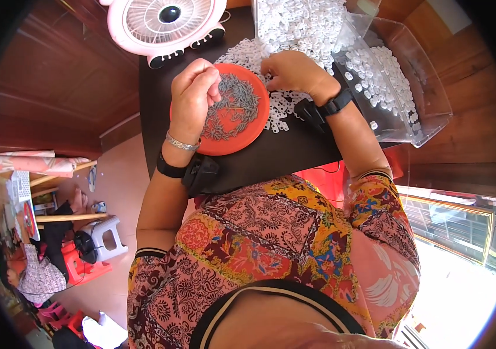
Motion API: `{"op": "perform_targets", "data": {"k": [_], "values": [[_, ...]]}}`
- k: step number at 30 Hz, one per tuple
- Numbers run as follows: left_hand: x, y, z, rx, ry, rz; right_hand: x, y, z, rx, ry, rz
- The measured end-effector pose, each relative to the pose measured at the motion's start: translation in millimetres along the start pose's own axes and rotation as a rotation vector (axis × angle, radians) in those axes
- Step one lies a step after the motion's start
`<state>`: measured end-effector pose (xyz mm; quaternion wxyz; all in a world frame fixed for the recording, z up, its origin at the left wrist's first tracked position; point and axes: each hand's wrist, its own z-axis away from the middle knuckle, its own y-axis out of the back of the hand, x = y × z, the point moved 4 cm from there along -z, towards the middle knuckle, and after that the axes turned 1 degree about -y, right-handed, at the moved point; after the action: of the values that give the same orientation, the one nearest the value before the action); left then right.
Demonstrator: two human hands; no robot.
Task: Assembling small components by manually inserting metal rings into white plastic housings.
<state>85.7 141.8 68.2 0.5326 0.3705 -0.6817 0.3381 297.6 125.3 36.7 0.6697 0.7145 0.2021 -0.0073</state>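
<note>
On the dark table (271, 157) right in front of you sits an orange round lid (233, 136) with a heap of small grey metal pins (233, 107) spread across it. Your left hand (194, 96) hangs over the lid's left side with the fingers curled in and pinched together just above the pins; can't tell if there's actually a pin between the fingertips. Your right hand (294, 71) is at the lid's upper right edge, fingers bent down onto the pile of small white plastic pieces (277, 104) that spills around the lid, and whatever it's got hold of is hidden, so can't tell there either. Beyond that hand there's a clear plastic bin (416, 87) with more of the white pieces, and a pink desk fan (163, 23) at the far end of the table.
</note>
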Motion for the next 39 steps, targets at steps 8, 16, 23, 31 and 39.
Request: {"op": "perform_targets", "data": {"k": [8,16,23,31,39], "values": [[-13.8,3.0,-1.6,0.018,0.047,-0.007,16.8,-4.3,-2.0,0.086,-0.016,-0.017],[-23.2,-13.2,5.2,-0.098,0.094,-0.066,-13.9,2.7,-0.3,0.144,-0.073,-1.235],[-31.5,-20.1,8.0,-0.124,0.1,-0.082,-50.1,-0.6,6.9,0.186,0.001,-1.318],[-35.5,-13.4,7.9,-0.062,0.052,-0.008,-55.7,-2.2,8.3,0.091,-0.028,-1.209],[-32.3,-14.2,6.2,-0.109,0.034,-0.071,-55.0,-2.1,9.8,0.106,-0.066,-1.016]]}}
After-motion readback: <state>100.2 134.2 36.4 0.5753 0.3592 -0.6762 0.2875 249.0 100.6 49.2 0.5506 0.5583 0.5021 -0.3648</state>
